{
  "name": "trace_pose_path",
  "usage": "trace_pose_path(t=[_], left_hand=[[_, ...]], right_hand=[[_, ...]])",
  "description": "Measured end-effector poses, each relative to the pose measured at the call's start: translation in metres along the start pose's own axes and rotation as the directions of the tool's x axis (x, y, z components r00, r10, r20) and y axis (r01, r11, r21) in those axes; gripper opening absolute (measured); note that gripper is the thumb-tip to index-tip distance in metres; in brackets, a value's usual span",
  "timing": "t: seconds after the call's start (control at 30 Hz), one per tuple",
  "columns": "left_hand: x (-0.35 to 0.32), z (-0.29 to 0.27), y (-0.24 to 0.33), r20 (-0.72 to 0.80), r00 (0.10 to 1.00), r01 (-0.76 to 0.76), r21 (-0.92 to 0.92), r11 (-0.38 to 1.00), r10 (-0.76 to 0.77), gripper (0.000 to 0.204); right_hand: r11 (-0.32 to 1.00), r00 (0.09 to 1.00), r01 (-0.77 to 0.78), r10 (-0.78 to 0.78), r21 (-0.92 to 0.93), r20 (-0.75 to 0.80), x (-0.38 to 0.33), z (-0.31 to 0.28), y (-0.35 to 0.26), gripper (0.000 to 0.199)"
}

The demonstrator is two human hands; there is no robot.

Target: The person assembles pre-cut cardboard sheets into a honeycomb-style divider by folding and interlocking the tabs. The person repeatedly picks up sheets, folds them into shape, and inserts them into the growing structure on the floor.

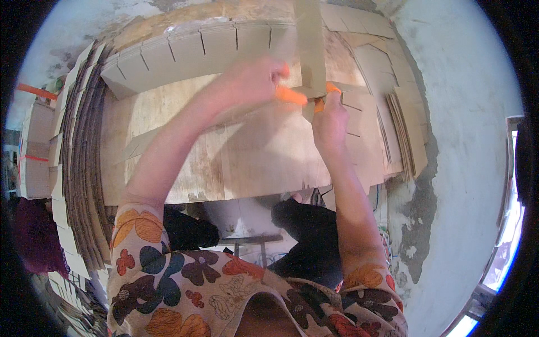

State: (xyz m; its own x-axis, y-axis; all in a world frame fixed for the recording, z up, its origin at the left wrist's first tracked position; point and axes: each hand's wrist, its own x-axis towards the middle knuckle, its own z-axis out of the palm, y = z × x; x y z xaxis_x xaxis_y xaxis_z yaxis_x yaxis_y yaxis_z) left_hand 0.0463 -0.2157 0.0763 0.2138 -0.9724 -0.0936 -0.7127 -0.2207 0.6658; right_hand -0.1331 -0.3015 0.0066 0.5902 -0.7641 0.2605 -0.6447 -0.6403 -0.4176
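Note:
My right hand [330, 121] wears orange covers on its fingertips and is closed on a slotted cardboard strip [359, 115] near the table's right side. A tall cardboard strip [310, 48] stands up from the same spot, crossing a short piece beside the orange fingertips. How the pieces interlock is hidden by the fingers. Just to the left, my left hand [255, 78] is blurred by motion. Its orange-covered fingers are apart, one pointing toward the crossing, with nothing seen between them.
A row of slotted cardboard strips [185, 50] lines the table's far edge. Tall cardboard stacks [78, 140] stand on the left, and more pieces [401, 129] lean at the right. The wooden tabletop [252, 163] ends before my knees. A peeling wall [460, 112] borders the right.

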Motion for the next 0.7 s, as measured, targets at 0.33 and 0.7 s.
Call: trace_pose_path(t=[0.33, 0.7], left_hand=[[0.097, -0.009, -0.114, -0.444, 0.866, 0.151, 0.673, 0.724, 0.232, 0.059], [0.074, -0.027, -0.096, -0.421, 0.869, 0.054, 0.604, 0.795, 0.261, 0.028]], right_hand=[[0.977, 0.998, -0.011, 0.025, 0.211, -0.063, -0.011, -0.01, -0.026, 0.041], [0.98, 0.996, 0.041, -0.024, 0.194, -0.088, -0.013, -0.014, -0.029, 0.055]])
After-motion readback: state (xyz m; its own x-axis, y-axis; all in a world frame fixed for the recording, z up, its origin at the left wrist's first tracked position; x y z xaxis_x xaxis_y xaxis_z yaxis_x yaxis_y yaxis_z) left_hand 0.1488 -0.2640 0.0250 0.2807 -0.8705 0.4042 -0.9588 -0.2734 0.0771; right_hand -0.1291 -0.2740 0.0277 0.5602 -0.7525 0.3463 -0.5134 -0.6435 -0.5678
